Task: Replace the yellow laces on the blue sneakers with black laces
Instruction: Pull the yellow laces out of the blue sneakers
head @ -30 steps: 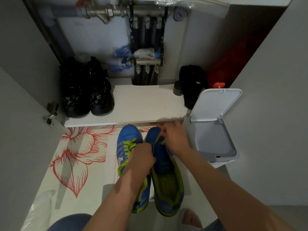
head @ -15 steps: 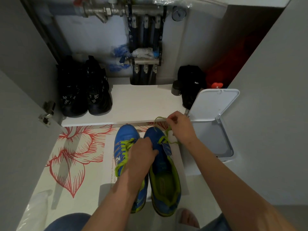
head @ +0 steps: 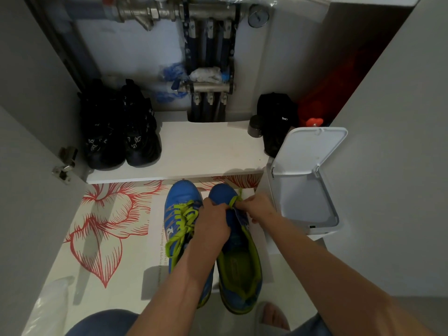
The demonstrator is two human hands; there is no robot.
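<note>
Two blue sneakers stand side by side on a flower-patterned sheet. The left sneaker still carries its full yellow lace. The right sneaker is mostly unlaced, with a short run of yellow lace near its toe. My left hand grips the right sneaker's upper by the tongue. My right hand pinches that yellow lace at the toe end eyelets. No black laces are visible.
A white bin with its lid raised stands just right of the sneakers. A white shelf behind holds a pair of black shoes, a black bag and a small dark jar. Pipes run along the back wall. Clear plastic lies bottom left.
My right hand, which had pulled the yellow lace up and away from the toe, has come back down to the eyelets. My left hand stays on the right sneaker.
</note>
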